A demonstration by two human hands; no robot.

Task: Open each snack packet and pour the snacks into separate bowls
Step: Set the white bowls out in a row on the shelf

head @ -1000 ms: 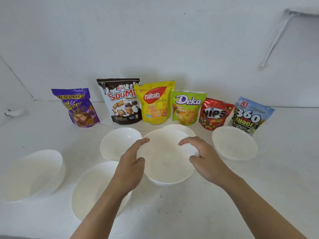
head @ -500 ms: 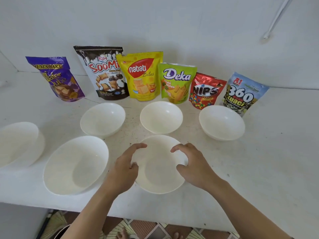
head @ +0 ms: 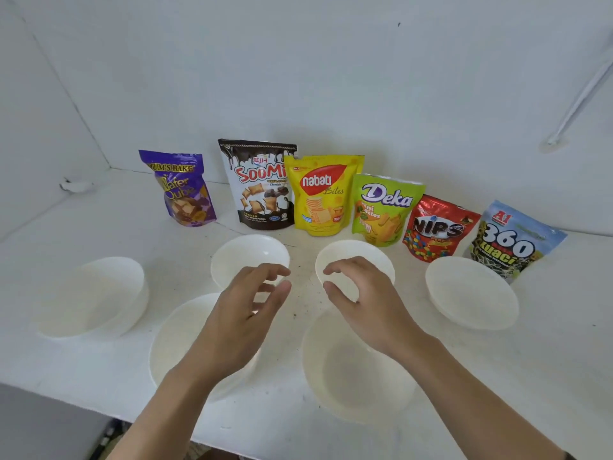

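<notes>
Along the back of the bench (head: pixel 547 360), propped against the wall: six sealed packets, upright, labels forward for easy picking: wafer packet (head: pixel 182 190), Soomi packet (head: pixel 258 187), Nabati packet (head: pixel 323 194), Deka packet (head: pixel 384 207), Nips packet (head: pixel 438 227), Kuaci packet (head: pixel 510 240). Just in front, six empty white bowls, set apart, presumably one per packet to keep snacks separate: far-left bowl (head: pixel 93 297), back-left bowl (head: pixel 248 254), back-middle bowl (head: pixel 356 252), right bowl (head: pixel 471 293), front-left bowl (head: pixel 179 333), front-middle bowl (head: pixel 355 373). Over the gap between the middle bowls, left hand (head: pixel 245 313) and right hand (head: pixel 365 303), palms down, fingers (head: pixel 275 270) loosely curled and spread, holding nothing. Likely poised before the first reach; no packet opened, no pouring begun.
</notes>
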